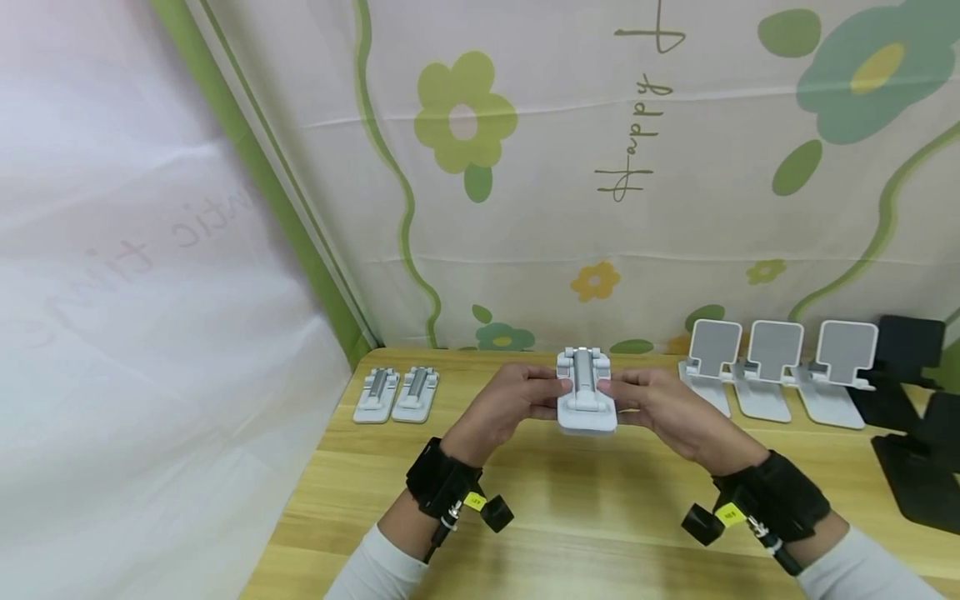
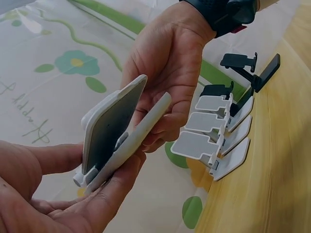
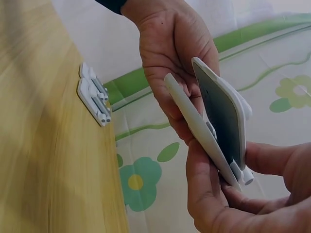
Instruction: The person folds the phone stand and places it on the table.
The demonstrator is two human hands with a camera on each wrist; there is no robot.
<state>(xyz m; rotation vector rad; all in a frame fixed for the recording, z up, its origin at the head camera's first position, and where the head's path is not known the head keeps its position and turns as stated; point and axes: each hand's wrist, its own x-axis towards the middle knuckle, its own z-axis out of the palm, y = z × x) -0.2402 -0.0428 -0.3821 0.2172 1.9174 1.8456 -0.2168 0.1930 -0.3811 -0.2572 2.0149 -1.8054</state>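
My left hand (image 1: pixel 513 400) and right hand (image 1: pixel 671 408) together hold a white folding phone stand (image 1: pixel 587 410) over the table, one hand on each side. Each thumb presses its hinged arm side while the fingers support it from beneath. In the left wrist view, the phone stand (image 2: pixel 114 131) is partly unfolded, its grey-padded plate tilted away from the white base in a narrow V. The right wrist view shows that same gap, with the dark pad (image 3: pixel 221 116) facing the base. Fingers hide parts of the base.
Two folded white phone stands (image 1: pixel 396 395) lie at the table's back left. At the back right, three white stands (image 1: pixel 776 352) stand unfolded in a row, beside black ones (image 1: pixel 909 343). A flowered curtain (image 1: pixel 540 208) hangs behind the wooden table (image 1: pixel 360 500).
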